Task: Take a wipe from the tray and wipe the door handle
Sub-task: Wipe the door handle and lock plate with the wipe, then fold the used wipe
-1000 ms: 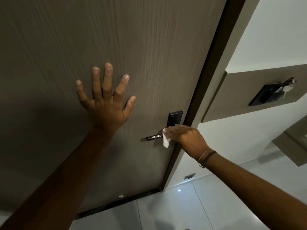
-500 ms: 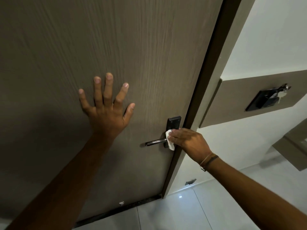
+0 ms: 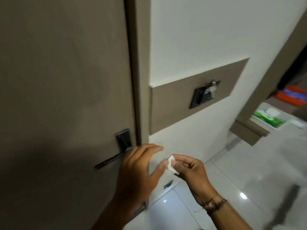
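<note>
A dark metal lever door handle [image 3: 109, 161] with a black lock plate [image 3: 123, 139] sits on the brown door [image 3: 63, 80]. My right hand [image 3: 187, 170] is off the handle, to its right, pinching a small crumpled white wipe [image 3: 171, 165] between thumb and fingertips. My left hand [image 3: 139, 170] hovers open right beside the wipe, in front of the handle's inner end, fingers spread and holding nothing. At the far right, a white tray [image 3: 259, 124] holding a green wipe pack [image 3: 267, 117] lies on the floor.
The door frame [image 3: 140, 80] runs down beside the lock. A brown wall panel [image 3: 174, 105] carries a black switch plate [image 3: 203, 95] with a key tag. An orange object [image 3: 292, 95] lies beyond the tray. Glossy white floor tiles [image 3: 232, 171] spread to the right.
My right hand has pulled the wipe off the handle and moved right. My left hand left the door and came down beside the wipe. The view has swung right and down.
</note>
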